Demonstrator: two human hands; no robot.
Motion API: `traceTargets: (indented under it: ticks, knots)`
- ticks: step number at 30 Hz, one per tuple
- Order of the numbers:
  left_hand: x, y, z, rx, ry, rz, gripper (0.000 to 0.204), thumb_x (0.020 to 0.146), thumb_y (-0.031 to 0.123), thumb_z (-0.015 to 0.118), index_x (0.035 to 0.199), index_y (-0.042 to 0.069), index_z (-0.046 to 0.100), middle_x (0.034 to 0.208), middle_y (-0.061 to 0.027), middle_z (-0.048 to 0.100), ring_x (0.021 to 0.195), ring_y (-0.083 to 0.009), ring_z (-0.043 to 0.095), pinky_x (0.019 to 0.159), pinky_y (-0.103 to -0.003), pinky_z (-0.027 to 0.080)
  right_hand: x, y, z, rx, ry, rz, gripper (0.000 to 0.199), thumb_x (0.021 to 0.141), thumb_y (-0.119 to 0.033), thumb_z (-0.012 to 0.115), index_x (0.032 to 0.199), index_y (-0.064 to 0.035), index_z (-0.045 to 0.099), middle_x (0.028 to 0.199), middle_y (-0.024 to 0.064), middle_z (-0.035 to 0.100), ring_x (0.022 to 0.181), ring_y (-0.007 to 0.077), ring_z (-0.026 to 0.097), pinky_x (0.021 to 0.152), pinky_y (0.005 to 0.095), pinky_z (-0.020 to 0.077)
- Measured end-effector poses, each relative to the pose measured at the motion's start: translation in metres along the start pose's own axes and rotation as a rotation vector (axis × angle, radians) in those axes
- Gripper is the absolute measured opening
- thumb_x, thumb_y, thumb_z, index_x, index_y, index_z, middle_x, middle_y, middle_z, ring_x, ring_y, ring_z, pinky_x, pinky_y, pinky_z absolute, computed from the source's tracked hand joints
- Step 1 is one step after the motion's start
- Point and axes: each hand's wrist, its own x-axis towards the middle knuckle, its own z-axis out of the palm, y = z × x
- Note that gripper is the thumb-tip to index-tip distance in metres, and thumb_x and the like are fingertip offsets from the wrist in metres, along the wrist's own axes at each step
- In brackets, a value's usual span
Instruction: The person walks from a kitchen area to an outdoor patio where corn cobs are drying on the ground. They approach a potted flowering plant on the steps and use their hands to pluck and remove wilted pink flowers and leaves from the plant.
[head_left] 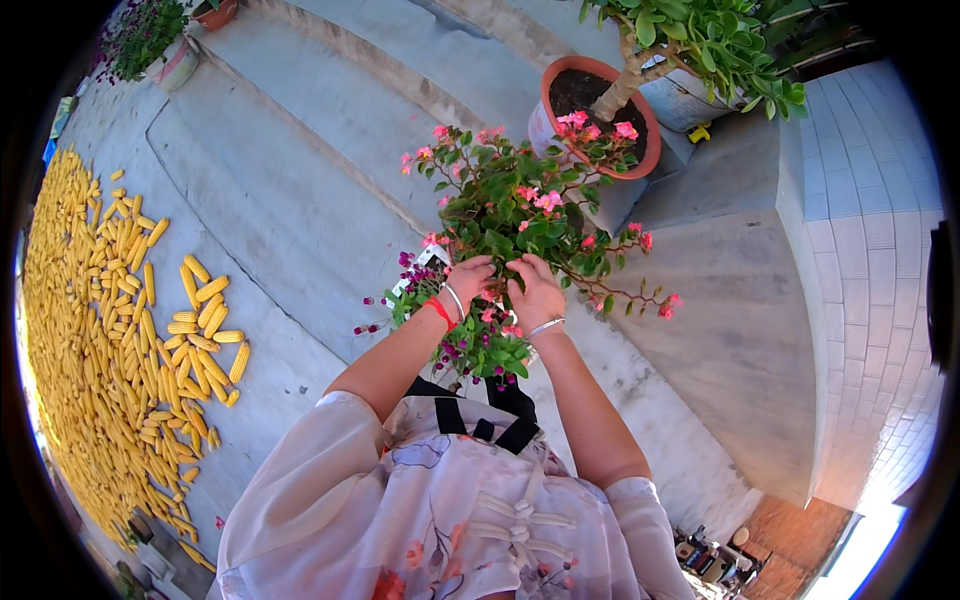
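Observation:
A bushy green plant with pink flowers (510,205) spreads in front of me, its long stems reaching out to the right. My left hand (468,282) is at its near side, fingers bent and close together among the leaves. Beside it, my right hand (537,293) curls its fingers into the same foliage. Leaves hide both sets of fingertips, so whatever they pinch cannot be made out. Below and around my wrists grows a lower plant with small purple flowers (478,355). A bit of white pot or stand (433,256) shows left of my left hand.
Many yellow corn cobs (120,370) cover the ground on the left. Concrete steps (330,130) cross the far side. A terracotta pot (648,150) with a thick-stemmed plant stands at the far right, by a concrete block (715,300) and a tiled wall (870,260).

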Motion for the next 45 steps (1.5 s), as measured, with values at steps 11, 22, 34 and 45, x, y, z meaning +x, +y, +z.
traceTargets:
  ticks: [11,22,34,45]
  knots:
    - [0.0,-0.005,-0.002,0.019,0.005,0.007,0.028,0.082,0.002,0.043,0.109,0.001,0.051,0.09,-0.0062,0.058,0.072,-0.0129,0.057,0.062,-0.023,0.046,0.011,0.002,0.003,-0.208,-0.025,-0.276,0.03,0.066,-0.014,0.062,0.095,-0.0121,0.055,0.115,0.0074,0.046,0.095,0.0256,0.051,0.078,0.0369,0.0424]
    - [0.005,-0.01,-0.006,0.052,-0.086,0.021,0.037,0.079,-0.003,0.037,0.114,0.0,0.048,0.093,-0.0062,0.056,0.074,-0.0106,0.055,0.069,-0.024,0.046,0.02,0.024,0.014,-0.281,-0.122,-0.092,0.029,0.065,-0.017,0.063,0.093,-0.0117,0.055,0.113,0.0053,0.047,0.096,0.0251,0.05,0.079,0.0373,0.0414]
    - [0.008,-0.008,-0.013,0.074,-0.128,0.016,0.037,0.08,-0.003,0.034,0.114,0.0,0.048,0.099,-0.0072,0.056,0.081,-0.0125,0.055,0.075,-0.027,0.044,0.032,0.022,0.013,0.015,-0.217,0.129,0.014,0.069,-0.022,0.061,0.075,-0.01,0.057,0.085,0.005,0.056,0.079,0.024,0.055,0.066,0.035,0.0439]
    - [0.002,0.007,-0.003,-0.026,-0.077,0.041,0.037,0.08,-0.003,0.033,0.115,-0.005,0.044,0.109,-0.013,0.052,0.096,-0.0234,0.053,0.085,-0.032,0.043,0.027,0.043,-0.002,0.029,-0.098,0.21,0.017,0.074,-0.029,0.059,0.077,-0.012,0.059,0.068,0.0064,0.061,0.062,0.0253,0.058,0.055,0.0355,0.0443]
